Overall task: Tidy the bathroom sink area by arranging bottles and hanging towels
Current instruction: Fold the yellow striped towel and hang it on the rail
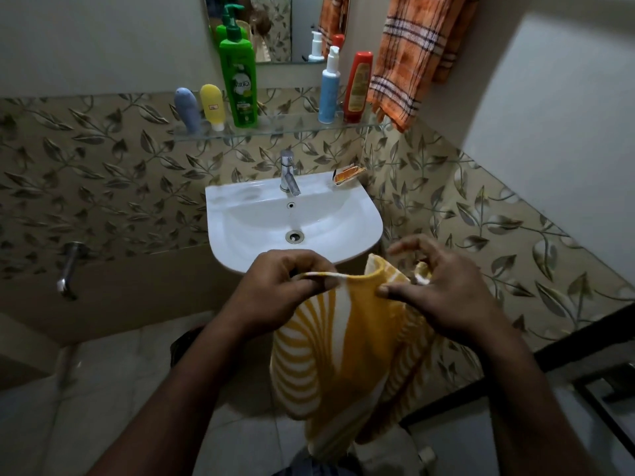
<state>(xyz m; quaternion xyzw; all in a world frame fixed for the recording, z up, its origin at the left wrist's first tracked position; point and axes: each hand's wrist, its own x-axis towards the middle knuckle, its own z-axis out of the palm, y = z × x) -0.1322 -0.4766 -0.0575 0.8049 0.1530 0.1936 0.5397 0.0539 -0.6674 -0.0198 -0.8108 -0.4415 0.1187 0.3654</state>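
A home bathroom: a white sink [295, 214] with a tap [288, 173] is fixed to leaf-patterned tiles [103, 173], under a glass shelf [275, 128] of bottles [239, 80], a mirror [271, 25] and a hanging towel [412, 60].

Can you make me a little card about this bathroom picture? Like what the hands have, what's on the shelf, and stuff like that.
Place: bathroom, in front of a white sink
Hands: left hand and right hand both pinch the top edge of the yellow towel, which hangs down
Shelf: glass shelf holds five bottles; the green bottle is tallest
Other towel: orange towel hangs on the wall, right of the shelf
Sink rim: small orange packet, right of the tap
Not done yet: hanging the yellow towel
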